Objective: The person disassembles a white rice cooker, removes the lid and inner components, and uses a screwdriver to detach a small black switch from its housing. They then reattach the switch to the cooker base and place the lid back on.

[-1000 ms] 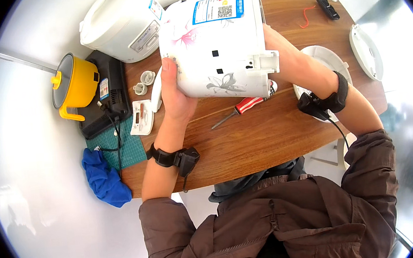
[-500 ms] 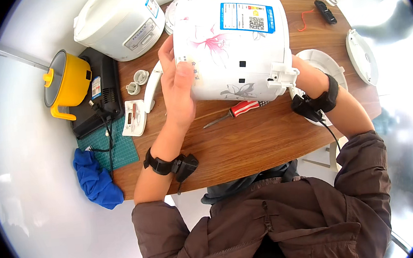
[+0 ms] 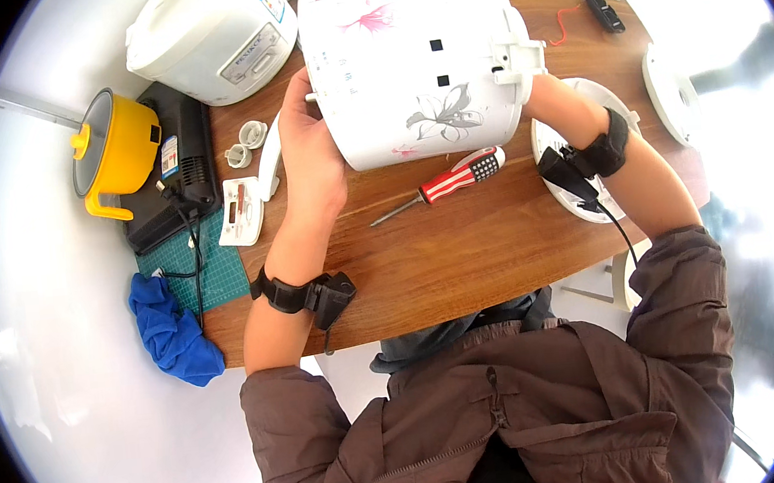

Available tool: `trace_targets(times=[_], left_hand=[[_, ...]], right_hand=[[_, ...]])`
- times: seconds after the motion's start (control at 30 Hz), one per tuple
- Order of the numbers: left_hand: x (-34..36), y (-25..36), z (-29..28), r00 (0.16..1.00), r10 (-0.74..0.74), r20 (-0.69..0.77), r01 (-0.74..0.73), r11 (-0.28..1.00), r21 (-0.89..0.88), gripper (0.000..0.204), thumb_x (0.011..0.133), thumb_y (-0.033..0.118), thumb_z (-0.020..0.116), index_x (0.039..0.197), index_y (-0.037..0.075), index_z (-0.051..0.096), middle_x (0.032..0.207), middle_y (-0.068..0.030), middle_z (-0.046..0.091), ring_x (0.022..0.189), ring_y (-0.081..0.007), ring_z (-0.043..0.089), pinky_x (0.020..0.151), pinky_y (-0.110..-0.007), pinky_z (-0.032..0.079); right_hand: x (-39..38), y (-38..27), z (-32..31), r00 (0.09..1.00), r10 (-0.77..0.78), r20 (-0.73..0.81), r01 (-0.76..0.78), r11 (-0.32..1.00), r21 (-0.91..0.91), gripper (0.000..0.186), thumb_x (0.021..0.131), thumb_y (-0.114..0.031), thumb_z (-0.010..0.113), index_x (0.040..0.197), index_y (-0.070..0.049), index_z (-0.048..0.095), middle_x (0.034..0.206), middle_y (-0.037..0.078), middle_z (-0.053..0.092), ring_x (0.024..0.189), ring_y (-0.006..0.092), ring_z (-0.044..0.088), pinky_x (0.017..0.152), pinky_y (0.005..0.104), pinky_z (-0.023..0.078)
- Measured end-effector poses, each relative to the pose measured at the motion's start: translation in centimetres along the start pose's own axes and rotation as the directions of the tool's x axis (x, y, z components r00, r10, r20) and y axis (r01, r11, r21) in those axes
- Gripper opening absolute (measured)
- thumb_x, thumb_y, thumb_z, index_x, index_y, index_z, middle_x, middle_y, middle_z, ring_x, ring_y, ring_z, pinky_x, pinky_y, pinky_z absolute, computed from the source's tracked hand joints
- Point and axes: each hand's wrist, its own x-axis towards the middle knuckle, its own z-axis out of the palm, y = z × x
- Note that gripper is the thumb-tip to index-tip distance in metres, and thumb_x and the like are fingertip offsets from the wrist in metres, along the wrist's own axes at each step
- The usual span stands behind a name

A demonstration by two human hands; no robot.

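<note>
A white rice cooker body [image 3: 393, 103] with pink and grey flower prints lies on its side between my hands, with a hinge bracket [image 3: 518, 60] on its right end. My left hand [image 3: 313, 151] grips the left end, thumb side showing and the other fingers partly hidden behind it. At the right end my right hand [image 3: 548, 99] reaches behind or into the body, so its fingers are hidden. Below the body a screwdriver [image 3: 464, 176] with a red, white and blue handle rests on the wooden table.
To the left stand another white rice cooker [image 3: 213, 45], a yellow pot [image 3: 125, 145] on a black appliance [image 3: 187, 167], small white parts [image 3: 242, 213] and a blue cloth [image 3: 174, 334]. On the right lie a round white cover [image 3: 576, 197], a white lid [image 3: 672, 97] and a black part [image 3: 603, 11].
The rice cooker body has rolled away from me, its label moving up toward the far side and more of the grey flower showing. The screwdriver is now more fully in sight.
</note>
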Motion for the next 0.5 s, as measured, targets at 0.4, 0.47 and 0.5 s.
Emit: trace_targets(times=[0.4, 0.47, 0.5], left_hand=[[2.2, -1.2, 0.9, 0.982, 0.153, -0.109, -0.133, 0.976, 0.172, 0.037, 0.092, -0.002, 0.069, 0.128, -0.009, 0.063, 0.106, -0.0121, 0.075, 0.089, -0.0124, 0.071, 0.075, -0.026, 0.057], [3.1, -1.5, 0.9, 0.976, 0.18, -0.118, -0.155, 0.968, 0.196, 0.035, 0.093, -0.001, 0.068, 0.127, -0.009, 0.063, 0.102, -0.0115, 0.075, 0.082, -0.0116, 0.071, 0.071, -0.025, 0.056], [3.7, -1.7, 0.7, 0.974, 0.205, -0.097, -0.176, 0.953, 0.245, 0.034, 0.094, 0.0, 0.068, 0.127, -0.009, 0.064, 0.099, -0.0108, 0.075, 0.079, -0.0109, 0.07, 0.069, -0.025, 0.054]], right_hand=[[1.2, 3.8, -2.3, 0.968, 0.236, -0.082, -0.219, 0.96, 0.177, 0.031, 0.097, -0.015, 0.066, 0.125, -0.001, 0.064, 0.117, 0.011, 0.07, 0.106, 0.0204, 0.066, 0.093, 0.0379, 0.055], [1.0, 3.7, -4.0, 0.929, 0.353, -0.113, -0.123, 0.58, 0.805, 0.045, 0.102, -0.033, 0.056, 0.126, 0.004, 0.063, 0.115, 0.013, 0.071, 0.102, 0.0203, 0.068, 0.09, 0.0361, 0.055], [1.1, 3.4, -4.9, 0.906, 0.405, -0.122, 0.046, 0.194, 0.98, 0.065, 0.106, -0.052, 0.045, 0.128, 0.008, 0.061, 0.113, 0.014, 0.072, 0.098, 0.0202, 0.069, 0.086, 0.0342, 0.056]])
